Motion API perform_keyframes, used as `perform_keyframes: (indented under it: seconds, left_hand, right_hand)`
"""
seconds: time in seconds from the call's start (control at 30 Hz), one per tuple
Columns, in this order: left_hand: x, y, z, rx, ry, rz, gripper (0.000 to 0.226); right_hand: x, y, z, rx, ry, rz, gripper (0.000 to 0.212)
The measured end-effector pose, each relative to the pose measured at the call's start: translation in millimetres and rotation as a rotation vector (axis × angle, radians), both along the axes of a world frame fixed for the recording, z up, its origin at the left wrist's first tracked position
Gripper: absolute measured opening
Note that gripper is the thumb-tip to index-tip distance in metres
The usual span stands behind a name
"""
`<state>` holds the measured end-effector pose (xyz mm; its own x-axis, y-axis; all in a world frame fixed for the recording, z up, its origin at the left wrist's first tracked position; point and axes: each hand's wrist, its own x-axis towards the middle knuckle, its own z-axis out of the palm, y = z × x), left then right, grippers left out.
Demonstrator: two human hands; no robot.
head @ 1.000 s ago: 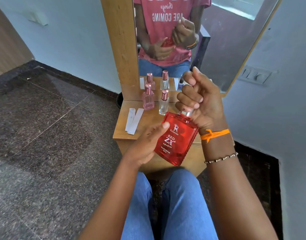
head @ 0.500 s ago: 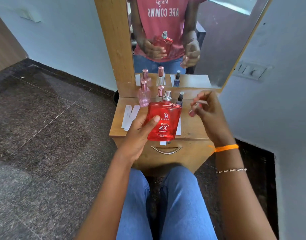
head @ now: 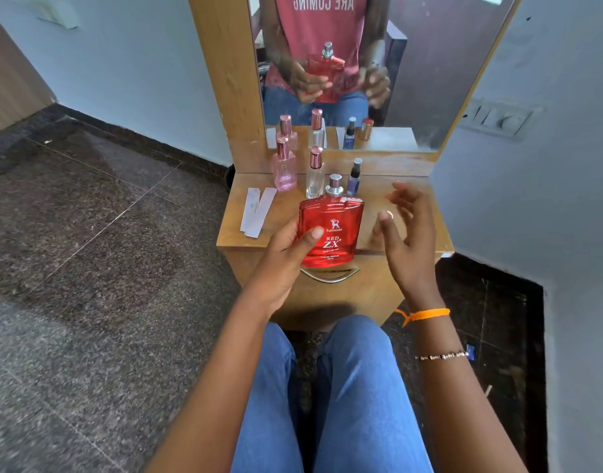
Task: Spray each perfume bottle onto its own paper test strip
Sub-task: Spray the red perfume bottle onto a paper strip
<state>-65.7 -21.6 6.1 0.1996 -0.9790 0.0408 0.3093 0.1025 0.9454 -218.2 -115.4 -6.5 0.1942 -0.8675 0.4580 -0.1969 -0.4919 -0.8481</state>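
My left hand grips a flat red perfume bottle upright over the front of the wooden dressing table. The bottle's silver spray head is bare. My right hand hovers just right of the bottle with its fingers spread and holds nothing. A small round cap shows on the tabletop between its fingers. Two white paper strips lie at the table's left edge. At the back stand a pink bottle, a clear bottle and a small dark blue bottle.
A mirror in a wooden frame rises behind the table and reflects the bottles and my hands. A curved metal drawer handle sits below the tabletop. My knees in blue jeans are against the table front. A wall switch plate is at right.
My right hand pulled the cap off the red bottle, carried it right and let it go on the table. My left hand turned the bottle upright.
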Motion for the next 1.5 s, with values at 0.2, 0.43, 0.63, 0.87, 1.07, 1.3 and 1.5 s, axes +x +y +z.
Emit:
perform_keyframes:
  seconds: [0.2, 0.43, 0.63, 0.87, 1.07, 1.3, 1.5]
  left_hand:
    - [-5, -6, 3, 0.044, -0.073, -0.021, 0.04]
    - [12, -28, 6, 0.23, -0.557, 0.288, 0.03]
    - [15, -60, -20, 0.338, -1.01, 0.412, 0.021]
    - [2, -68, -28, 0.433, -1.361, 0.33, 0.045]
    - [1, -70, -28, 0.46, -1.334, 0.324, 0.04]
    - [4, -73, -22, 0.525, -1.32, 0.241, 0.044]
    - [6, -75, -22, 0.497, -1.246, 0.266, 0.031]
  right_hand:
    - [10, 25, 20, 0.237, -0.056, 0.401, 0.042]
    - [1, 19, 16, 0.361, -0.072, 0.338, 0.039]
    - [-6, 17, 9, 0.352, -0.01, 0.321, 0.039]
    - [-13, 10, 8, 0.44, -0.166, 0.468, 0.063]
    - [-5, 11, 4, 0.596, -0.427, 0.577, 0.062]
    - [7, 26, 1, 0.757, -0.581, 0.664, 0.081]
    - [12, 29, -4, 0.917, -0.703, 0.723, 0.125]
